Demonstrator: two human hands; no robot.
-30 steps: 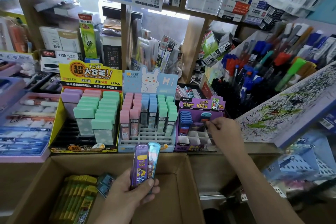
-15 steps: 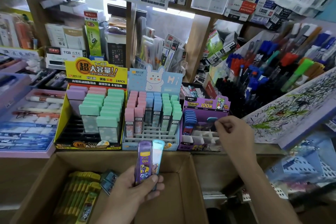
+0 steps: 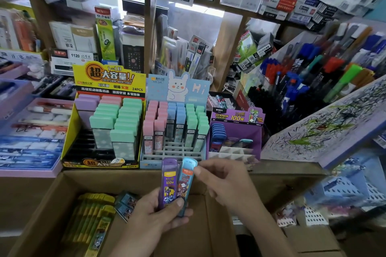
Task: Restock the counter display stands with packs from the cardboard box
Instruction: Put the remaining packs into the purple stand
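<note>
The right hand (image 3: 227, 181) has come back from the purple stand (image 3: 240, 131) to the two packs; half a second ago it was at the stand's front slots. The camera has also drawn closer.

The left hand (image 3: 158, 215) holds the purple pack (image 3: 168, 181) and the blue pack (image 3: 186, 179) upright, side by side and touching. Its fingers (image 3: 179, 202) wrap their lower ends, thumb across the front. The packs stand over the cardboard box (image 3: 104, 173), just below the stands' front edge. The right index fingertip meets the blue pack's cap from 3 o'clock. The other right fingers (image 3: 211, 192) are loosely curled, and I cannot tell whether the thumb has closed behind the cap.

The step looks like taking one pack from the pair to seat it in the stand. The next move likely calls for a pinch on the cap, a pull clear of the purple pack, then a carry to 1 o'clock and a straight drop into a free slot.

The packs are slim, flat, rounded-end cases of glossy tinted plastic with printed labels; they should be smooth and a little slippery. The stand is printed card with white card dividers, thin enough to bend under a crooked push. A few blue and darker cases sit at its back.

At 7 o'clock in the box lie yellow packs (image 3: 92, 215). At 11 o'clock a rabbit stand (image 3: 177, 89) holds pastel cases.
</note>
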